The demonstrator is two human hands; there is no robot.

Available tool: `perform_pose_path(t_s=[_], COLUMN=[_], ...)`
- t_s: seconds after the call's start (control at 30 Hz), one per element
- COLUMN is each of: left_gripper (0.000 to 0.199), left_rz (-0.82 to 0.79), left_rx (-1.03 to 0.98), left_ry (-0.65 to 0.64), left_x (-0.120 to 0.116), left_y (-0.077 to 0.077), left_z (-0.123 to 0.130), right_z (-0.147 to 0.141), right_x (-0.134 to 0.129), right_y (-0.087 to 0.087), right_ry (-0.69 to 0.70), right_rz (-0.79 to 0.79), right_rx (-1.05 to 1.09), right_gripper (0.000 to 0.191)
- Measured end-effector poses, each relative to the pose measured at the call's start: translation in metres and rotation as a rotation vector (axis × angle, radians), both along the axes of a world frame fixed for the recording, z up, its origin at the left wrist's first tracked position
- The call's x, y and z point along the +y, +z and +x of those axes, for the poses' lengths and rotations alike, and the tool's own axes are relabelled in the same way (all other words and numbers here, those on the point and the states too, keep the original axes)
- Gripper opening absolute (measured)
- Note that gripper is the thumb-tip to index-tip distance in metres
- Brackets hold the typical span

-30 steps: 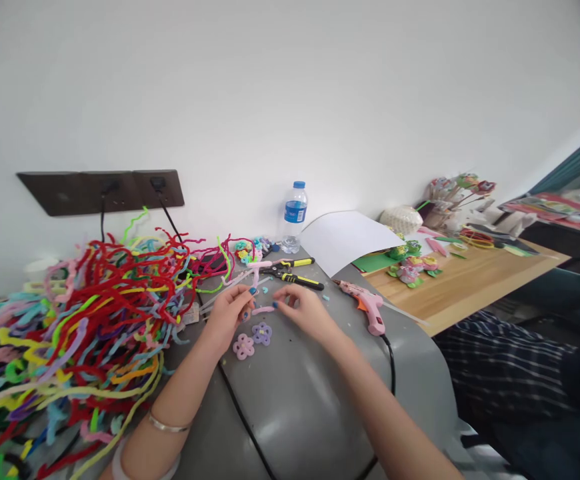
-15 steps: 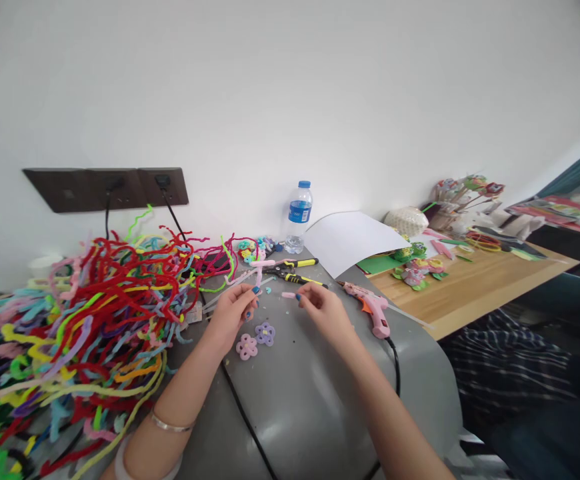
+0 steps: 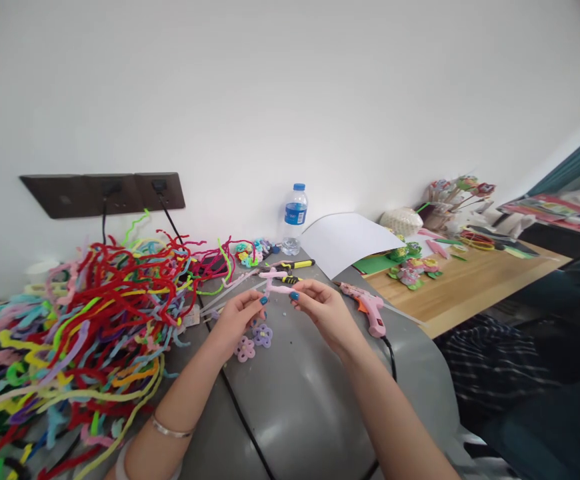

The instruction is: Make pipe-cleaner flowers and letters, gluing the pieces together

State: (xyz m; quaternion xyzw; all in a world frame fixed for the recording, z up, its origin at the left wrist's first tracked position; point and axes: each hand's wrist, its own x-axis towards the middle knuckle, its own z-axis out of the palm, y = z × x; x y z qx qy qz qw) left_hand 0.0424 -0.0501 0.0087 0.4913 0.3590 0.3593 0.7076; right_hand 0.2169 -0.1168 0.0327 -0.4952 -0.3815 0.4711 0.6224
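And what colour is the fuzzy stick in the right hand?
The fuzzy stick in the right hand is pale pink, seen best in the head view.

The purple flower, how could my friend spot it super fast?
On the grey table, find the left hand. Close beside it lies the small looped purple flower. Its purple petals set it apart from the pink flower next to it.

Soft, even brightness; pale glare on the grey tabletop (image 3: pixel 315 413); wide-angle edge distortion.
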Motion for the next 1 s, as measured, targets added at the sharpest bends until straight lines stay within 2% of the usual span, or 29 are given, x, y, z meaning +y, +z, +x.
perform_pose_path(t_s=[0.33, 0.57, 1.0], left_gripper=[0.039, 0.037, 0.039], left_rz=[0.038, 0.105, 0.071], left_rx=[0.041, 0.048, 0.004], left_ry=[-0.055, -0.098, -0.09], left_x=[-0.0008, 0.0009, -0.0028], left_y=[-0.0044, -0.0092, -0.0025], left_z=[-0.0005, -0.0007, 0.0001], right_z=[-0.0062, -0.0029, -0.0019], right_x=[0.0091, 0.006, 0.0039], right_y=[-0.0006, -0.0001, 0.0022], right_ry=[-0.016, -0.02, -0.047], right_rz=[-0.029, -0.039, 0.021], right_rx=[0.018, -0.062, -0.139], right_gripper=[0.038, 0.039, 0.033])
